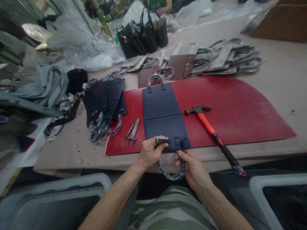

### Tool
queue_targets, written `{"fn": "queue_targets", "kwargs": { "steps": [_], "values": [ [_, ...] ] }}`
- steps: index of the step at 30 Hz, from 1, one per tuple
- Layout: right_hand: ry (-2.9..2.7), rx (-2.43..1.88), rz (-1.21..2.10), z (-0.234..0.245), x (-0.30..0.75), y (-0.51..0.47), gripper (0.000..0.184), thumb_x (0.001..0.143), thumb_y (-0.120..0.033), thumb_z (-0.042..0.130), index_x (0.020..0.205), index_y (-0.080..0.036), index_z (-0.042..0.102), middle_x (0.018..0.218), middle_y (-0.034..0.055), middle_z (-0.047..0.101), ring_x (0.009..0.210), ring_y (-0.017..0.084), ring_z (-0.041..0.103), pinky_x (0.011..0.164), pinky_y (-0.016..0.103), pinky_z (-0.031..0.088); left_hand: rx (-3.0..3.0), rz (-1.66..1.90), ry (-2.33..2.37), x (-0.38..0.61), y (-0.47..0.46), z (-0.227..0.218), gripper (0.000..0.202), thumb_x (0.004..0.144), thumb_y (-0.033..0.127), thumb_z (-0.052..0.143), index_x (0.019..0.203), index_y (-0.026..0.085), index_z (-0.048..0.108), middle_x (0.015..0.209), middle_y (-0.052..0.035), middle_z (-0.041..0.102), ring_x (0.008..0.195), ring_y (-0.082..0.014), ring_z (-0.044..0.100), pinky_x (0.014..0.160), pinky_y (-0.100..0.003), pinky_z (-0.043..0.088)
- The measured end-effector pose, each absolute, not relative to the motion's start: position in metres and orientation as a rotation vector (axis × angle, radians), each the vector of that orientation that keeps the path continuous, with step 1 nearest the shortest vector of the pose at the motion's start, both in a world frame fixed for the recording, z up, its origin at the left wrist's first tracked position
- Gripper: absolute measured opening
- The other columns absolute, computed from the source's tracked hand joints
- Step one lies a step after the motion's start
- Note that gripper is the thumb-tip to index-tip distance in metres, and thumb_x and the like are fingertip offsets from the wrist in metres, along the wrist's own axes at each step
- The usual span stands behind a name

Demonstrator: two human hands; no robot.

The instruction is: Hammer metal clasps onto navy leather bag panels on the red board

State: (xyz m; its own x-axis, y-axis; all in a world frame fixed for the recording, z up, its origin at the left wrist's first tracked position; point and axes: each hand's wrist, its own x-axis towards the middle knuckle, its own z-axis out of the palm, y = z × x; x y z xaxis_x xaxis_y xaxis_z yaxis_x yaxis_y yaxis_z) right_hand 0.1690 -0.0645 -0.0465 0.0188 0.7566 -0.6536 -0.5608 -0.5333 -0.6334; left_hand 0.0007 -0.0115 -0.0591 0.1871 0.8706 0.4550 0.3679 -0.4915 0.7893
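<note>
A navy bag panel [160, 105] lies lengthwise across a red mat, with a plastic-wrapped handle at each end. My left hand [149, 154] is closed around a short dark rod with a metal end [162, 141], held level over the panel's near end. What kind of tool the rod is, I cannot make out. Between thumb and fingers, my right hand [193, 164] pinches the near wrapped handle [171, 176] close to its stitched tab. That handle loops over the table's front edge. A claw hammer [207, 123] with an orange and black grip rests right of the panel.
Metal prong punches [133, 131] lie on the red mat [230, 108], left of the panel. Further left are stacked navy panels [105, 99]. Brown panels [181, 65] and black handbags [144, 36] stand behind. Plastic bins [103, 182] flank me; another person's arm [165, 8] shows at the back.
</note>
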Motion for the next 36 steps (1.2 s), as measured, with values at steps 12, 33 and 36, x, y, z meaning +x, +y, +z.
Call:
{"fn": "queue_targets", "kwargs": {
  "steps": [12,33,36],
  "values": [
    [-0.983,-1.616,1.743,-0.043,0.196,-0.065,0.031,0.075,-0.049,0.063,0.082,-0.018,0.064,0.068,0.0023,0.067,0.061,0.017,0.062,0.055,0.027,0.046,2.053,1.243,1.173,0.006,-0.011,-0.06,0.011,0.089,0.014,0.066,0.098,0.017,0.072,0.093,-0.005,0.078,0.083,-0.0157,0.074,0.079,-0.022,0.059],
    [-1.636,-2.153,0.949,-0.019,0.291,0.003,0.011,0.075,-0.027,0.061,0.076,-0.021,0.052,0.064,0.0024,0.054,0.058,0.018,0.05,0.054,0.03,0.034,2.15,1.143,1.252,0.017,-0.009,-0.064,0.011,0.09,0.015,0.059,0.099,0.018,0.064,0.093,-0.0073,0.075,0.084,-0.0203,0.074,0.079,-0.03,0.059],
    [-1.01,-1.807,1.617,-0.002,0.28,0.008,0.013,0.068,-0.022,0.06,0.078,-0.019,0.053,0.063,-0.0011,0.051,0.05,0.012,0.044,0.047,0.025,0.036,2.171,1.155,1.249,0.017,-0.009,-0.065,0.01,0.091,0.016,0.059,0.099,0.018,0.064,0.09,-0.0068,0.074,0.082,-0.0206,0.074,0.076,-0.029,0.06]
  ]
}}
